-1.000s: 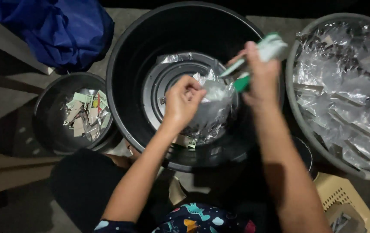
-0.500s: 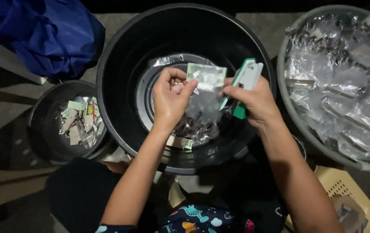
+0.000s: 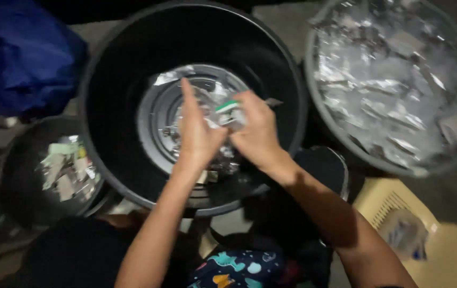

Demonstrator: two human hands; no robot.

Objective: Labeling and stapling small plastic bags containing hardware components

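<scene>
Hands meet over the big black tub (image 3: 100, 96): left hand (image 3: 199, 133) pinches a clear packet (image 3: 215, 114), right hand (image 3: 255, 128) grips a green-and-white tool (image 3: 227, 106).

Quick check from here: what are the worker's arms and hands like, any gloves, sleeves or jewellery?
Both hands are bare: no gloves on the left hand or the right hand. Both forearms are uncovered up to the frame edge, with no sleeves showing. I see no watch, bracelet or ring, though the picture is dim and blurred, so small items could be missed.
</scene>
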